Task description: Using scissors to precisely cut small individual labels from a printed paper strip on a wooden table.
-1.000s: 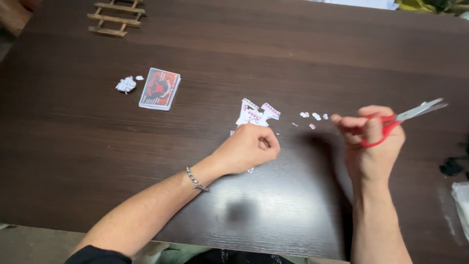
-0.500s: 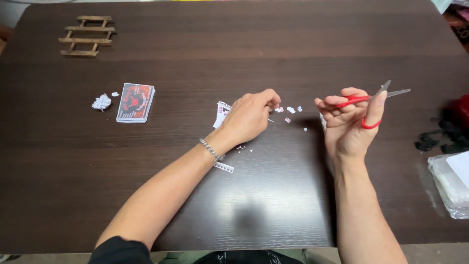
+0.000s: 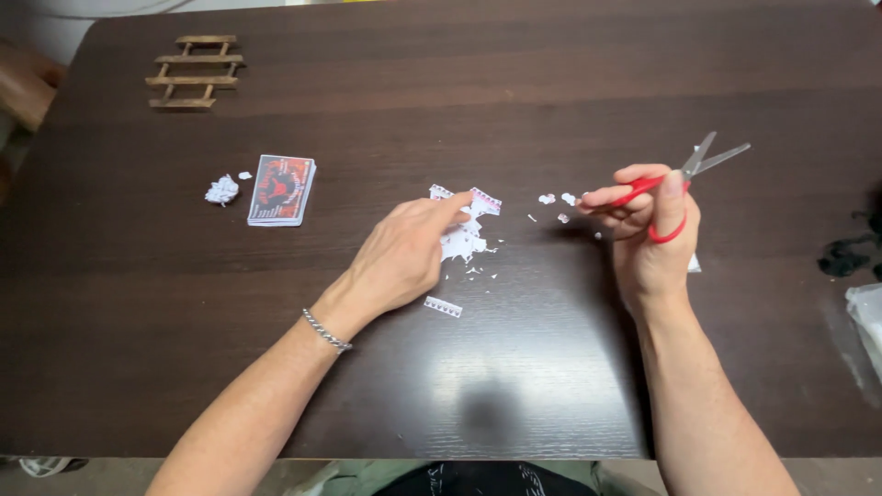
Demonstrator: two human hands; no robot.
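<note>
Dark table [image 3: 184,349]: paper scraps [image 3: 464,241] under left hand [image 3: 400,262] fingertips.

We seem to be at home, at a hobby corner rather than any workshop or office. We sit at a dark wood-grain desk [image 3: 551,83] strewn with small household craft things: red-handled scissors [image 3: 675,179], white paper scraps [image 3: 464,239], a deck of playing cards [image 3: 281,189] and a little wooden lattice [image 3: 195,72]. At the right edge we make out what may be a clear plastic bag [image 3: 864,317], though it is cut off.
</note>
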